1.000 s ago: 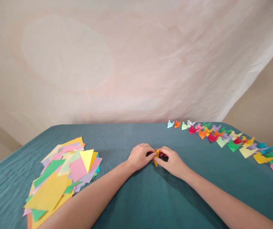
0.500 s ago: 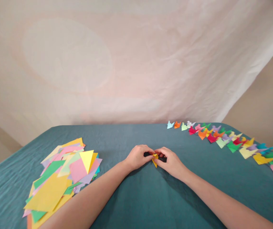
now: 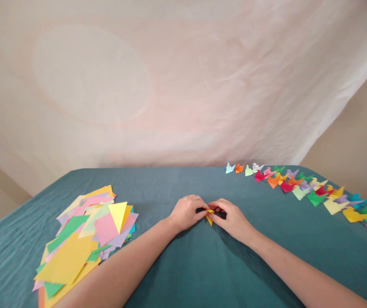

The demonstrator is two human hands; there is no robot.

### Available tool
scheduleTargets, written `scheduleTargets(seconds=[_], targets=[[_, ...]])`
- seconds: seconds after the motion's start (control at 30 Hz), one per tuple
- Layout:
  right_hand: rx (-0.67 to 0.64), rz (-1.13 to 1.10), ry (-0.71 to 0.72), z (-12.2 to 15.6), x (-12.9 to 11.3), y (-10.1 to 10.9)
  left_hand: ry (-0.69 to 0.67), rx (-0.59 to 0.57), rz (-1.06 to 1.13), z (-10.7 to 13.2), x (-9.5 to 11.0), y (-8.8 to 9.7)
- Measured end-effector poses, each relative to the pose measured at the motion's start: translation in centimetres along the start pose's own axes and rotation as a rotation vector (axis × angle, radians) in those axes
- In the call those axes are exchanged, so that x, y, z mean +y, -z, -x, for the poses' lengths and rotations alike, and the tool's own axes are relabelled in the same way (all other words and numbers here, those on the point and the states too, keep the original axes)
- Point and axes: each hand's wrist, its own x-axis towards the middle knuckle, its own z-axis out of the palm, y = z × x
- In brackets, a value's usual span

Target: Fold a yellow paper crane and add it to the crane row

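"Going by size, what ranks first?"

"A pale backdrop [image 3: 186, 94] beyond the grip, then a table under dark green cloth [image 3: 186, 273] beneath it. Left of the grip lies a loose pile of coloured paper [image 3: 66, 259]; beyond and to the right stand folded paper birds [image 3: 317, 198]."

"The hands?"

"Left hand [image 3: 188, 212] and right hand [image 3: 234, 218] face each other, thumbs and fingers pinched together on one small piece."

"Its position?"

"The yellow folded paper [image 3: 209, 219] sits between both sets of fingertips, a point showing on the near side. Finer folds are hidden."

"Assessment of technique?"

"Work at this size calls for fingertip pressure only. Steady one side, align the edges, then press the crease flat. Excess force could crumple the point."
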Motion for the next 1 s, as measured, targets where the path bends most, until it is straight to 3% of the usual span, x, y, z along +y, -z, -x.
scheduleTargets(seconds=[0.23, 0.5, 0.83, 1.0], targets=[[0.039, 0.107, 0.055, 0.5, -0.7, 0.1, 0.015, 0.006, -0.028, 0.1, 0.2, 0.5], [0.031, 0.162, 0.08, 0.5, -0.6, -0.1, -0.091, -0.096, 0.014, 0.5, -0.3, 2.0], [0.032, 0.214, 0.105, 0.6, -0.8, -0.1, -0.066, -0.05, -0.066, 0.5, -0.2, 1.3], [0.029, 0.296, 0.151, 0.7, -0.8, -0.1, -0.137, -0.061, -0.229, 0.5, 0.3, 1.4]])
